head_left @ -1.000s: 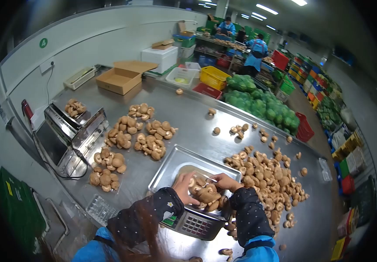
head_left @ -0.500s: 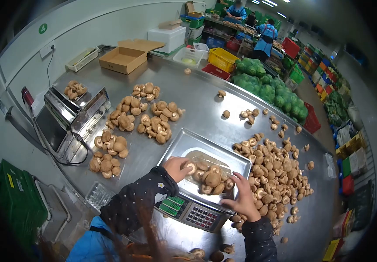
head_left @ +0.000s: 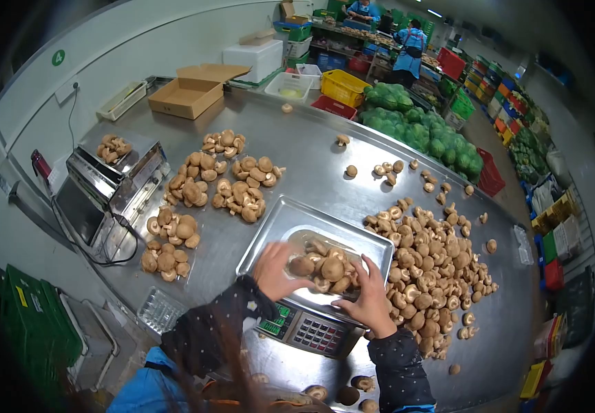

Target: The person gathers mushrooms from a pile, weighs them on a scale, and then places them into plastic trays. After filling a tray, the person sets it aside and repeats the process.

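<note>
Brown mushrooms (head_left: 326, 267) lie in a clear plastic tray on the steel pan (head_left: 280, 220) of a weighing scale (head_left: 315, 334). My left hand (head_left: 275, 272) is at the left side of these mushrooms, slightly blurred, its thumb and fingers apart. On the right side of the tray is my right hand (head_left: 372, 296), with thumb and fingers spread. Neither hand shows a mushroom between its fingers. A large loose heap of mushrooms (head_left: 428, 268) lies right of the scale.
Several mushroom portions (head_left: 191, 189) sit left of the scale. A second scale (head_left: 108, 182), a cardboard box (head_left: 186, 96) and clear empty trays (head_left: 160, 310) are around them. Green wrapped vegetables (head_left: 418, 131) lie beyond the table edge. Two people in blue (head_left: 408, 58) stand far back.
My left hand has let go of the mushroom it held and opened beside the tray. My right hand has shifted slightly left, closer to the tray. The whole view has shifted slightly.
</note>
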### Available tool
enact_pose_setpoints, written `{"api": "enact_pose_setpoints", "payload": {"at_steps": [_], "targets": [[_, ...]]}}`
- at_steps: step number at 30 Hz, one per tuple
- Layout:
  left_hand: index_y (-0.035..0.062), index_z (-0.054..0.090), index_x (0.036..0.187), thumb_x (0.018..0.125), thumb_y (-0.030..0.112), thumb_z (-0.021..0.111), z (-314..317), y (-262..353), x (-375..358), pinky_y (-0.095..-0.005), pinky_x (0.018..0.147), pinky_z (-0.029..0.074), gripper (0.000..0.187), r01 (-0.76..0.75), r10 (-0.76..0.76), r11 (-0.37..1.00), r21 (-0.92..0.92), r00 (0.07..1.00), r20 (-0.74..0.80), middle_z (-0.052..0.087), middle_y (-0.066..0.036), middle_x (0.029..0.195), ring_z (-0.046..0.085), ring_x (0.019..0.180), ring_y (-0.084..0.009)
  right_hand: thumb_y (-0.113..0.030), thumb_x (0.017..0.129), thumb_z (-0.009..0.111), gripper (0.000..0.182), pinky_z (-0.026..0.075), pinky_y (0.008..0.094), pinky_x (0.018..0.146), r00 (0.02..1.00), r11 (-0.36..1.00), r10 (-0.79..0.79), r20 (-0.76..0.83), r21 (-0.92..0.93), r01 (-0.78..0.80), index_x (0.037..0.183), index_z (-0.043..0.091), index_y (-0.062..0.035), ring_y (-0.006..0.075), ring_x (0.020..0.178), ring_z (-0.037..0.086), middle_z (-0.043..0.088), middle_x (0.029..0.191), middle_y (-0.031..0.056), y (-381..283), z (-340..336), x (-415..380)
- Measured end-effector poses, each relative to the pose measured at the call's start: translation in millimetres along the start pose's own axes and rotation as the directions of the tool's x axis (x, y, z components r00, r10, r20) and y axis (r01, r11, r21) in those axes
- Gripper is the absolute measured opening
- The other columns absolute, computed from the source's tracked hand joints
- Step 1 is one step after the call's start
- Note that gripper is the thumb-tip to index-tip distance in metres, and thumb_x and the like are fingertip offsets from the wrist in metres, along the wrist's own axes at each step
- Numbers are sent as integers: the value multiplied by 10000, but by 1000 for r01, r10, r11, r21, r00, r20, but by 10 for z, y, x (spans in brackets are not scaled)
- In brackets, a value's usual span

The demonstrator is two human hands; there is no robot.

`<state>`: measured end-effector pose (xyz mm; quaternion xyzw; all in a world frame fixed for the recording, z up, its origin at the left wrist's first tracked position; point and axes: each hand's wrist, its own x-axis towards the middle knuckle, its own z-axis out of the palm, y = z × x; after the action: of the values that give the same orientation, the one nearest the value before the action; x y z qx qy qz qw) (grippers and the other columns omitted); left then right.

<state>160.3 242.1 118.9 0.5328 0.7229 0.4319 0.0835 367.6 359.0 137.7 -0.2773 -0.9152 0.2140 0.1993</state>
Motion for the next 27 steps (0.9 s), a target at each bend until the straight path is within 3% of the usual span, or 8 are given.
{"api": "enact_pose_setpoints", "payload": {"at_steps": [4, 8, 18, 21, 23, 25, 26, 27], "targets": [[105, 344, 1362, 384, 418, 881, 184, -3, 361, -445, 1068, 233, 1159, -205, 110, 936, 286, 942, 316, 323, -239, 1369, 292, 1291, -396, -309, 551, 834, 843, 341, 439, 1007, 979, 975, -205, 2, -82, 205, 1277, 450, -115, 391, 1213, 386, 398, 1319, 193, 53, 10, 243], [81, 379, 1341, 457, 378, 858, 355, -124, 565, -446, 1055, 266, 1048, -192, 88, 973, 127, 822, 562, 361, -232, 1351, 311, 1284, -377, -299, 568, 822, 807, 346, 437, 997, 962, 974, -222, 160, 85, 211, 1265, 464, -104, 396, 1197, 397, 408, 1313, 194, 188, 115, 395], [96, 307, 1389, 472, 262, 869, 374, -195, 480, -451, 1068, 249, 1089, -182, 168, 983, -17, 863, 477, 306, -238, 1386, 280, 1293, -394, -256, 606, 792, 808, 343, 442, 1000, 958, 958, -279, 66, 92, 273, 1295, 403, -90, 405, 1187, 402, 409, 1296, 209, 198, 185, 310], [100, 275, 1391, 414, 260, 892, 245, -161, 466, -425, 1062, 279, 1167, -206, 144, 973, 104, 894, 424, 319, -265, 1355, 313, 1264, -417, -217, 626, 801, 778, 397, 404, 970, 993, 988, -119, -14, 94, 120, 1282, 410, -69, 344, 1162, 467, 441, 1272, 210, 187, -81, 151], [71, 274, 1386, 475, 224, 874, 62, -141, 350, -428, 1061, 278, 1102, -155, 146, 988, 10, 949, 280, 331, -252, 1337, 306, 1266, -411, -147, 664, 771, 664, 452, 346, 895, 997, 941, 34, -73, 338, -7, 1239, 454, -49, 278, 1089, 539, 496, 1219, 181, 549, -355, -71], [47, 325, 1355, 605, 127, 817, -169, -124, 164, -398, 980, 386, 900, -74, 89, 991, -108, 986, 143, 391, -202, 1296, 418, 1207, -326, -78, 684, 736, 573, 478, 305, 814, 913, 856, 406, 32, 336, -393, 1201, 490, -53, 240, 991, 587, 542, 1146, 153, 1069, -660, -432], [47, 325, 1355, 605, 127, 817, -266, -111, 66, -398, 980, 386, 900, -74, 90, 991, -113, 985, 147, 391, -202, 1296, 418, 1207, -326, -71, 674, 733, 576, 477, 326, 810, 854, 843, 520, -26, 181, -507, 1197, 492, -62, 257, 982, 580, 533, 1134, 155, 1181, -787, -579], [32, 376, 1312, 664, 79, 771, -372, -109, -69, -350, 914, 430, 761, 204, -144, 902, -380, 973, 181, 433, -168, 1259, 484, 1124, -262, -64, 663, 729, 579, 475, 346, 806, 788, 793, 608, -97, 31, -608, 1193, 495, -71, 275, 973, 573, 524, 1123, 157, 1240, -855, -690]]}}
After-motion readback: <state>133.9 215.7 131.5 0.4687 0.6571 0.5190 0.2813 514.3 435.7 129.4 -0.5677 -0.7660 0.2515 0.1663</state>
